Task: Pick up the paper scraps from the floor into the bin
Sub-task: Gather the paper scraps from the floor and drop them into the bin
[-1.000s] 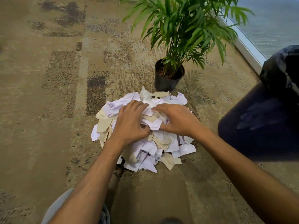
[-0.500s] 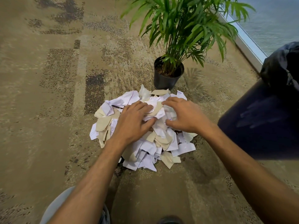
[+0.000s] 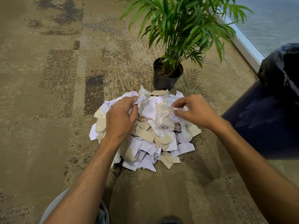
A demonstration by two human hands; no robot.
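Over on the right edge of the view sits the bin [image 3: 265,126], dark blue with a black bag liner [image 3: 279,68] bunched over its rim. Its opening is cut off by the frame, so I honestly can't tell what's inside it, if anything.

Only other container is the black plant pot [image 3: 163,81], standing upright on the carpet [image 3: 48,110] just behind the pile. It holds soil and a leafy green palm [image 3: 182,28] whose fronds spread wide above the far side of the heap.

Paper scraps [image 3: 145,138] are all on the floor in one big mound, white and beige torn pieces mixed together, right in front of the person and just left of the bin. The far edge of the mound nearly touches the pot.

Both hands are on the top of the heap. Left hand [image 3: 119,118] has its fingers curled into the scraps, grabbing a wad of white paper near the top left. Right hand [image 3: 195,110] is pinching crumpled white pieces between thumb and fingers on the top right side. A clump of paper is bunched up between the two hands.

Along the top right runs a pale window sill or baseboard [image 3: 242,39]. A knee in light grey fabric [image 3: 53,207] pokes in at the bottom left.
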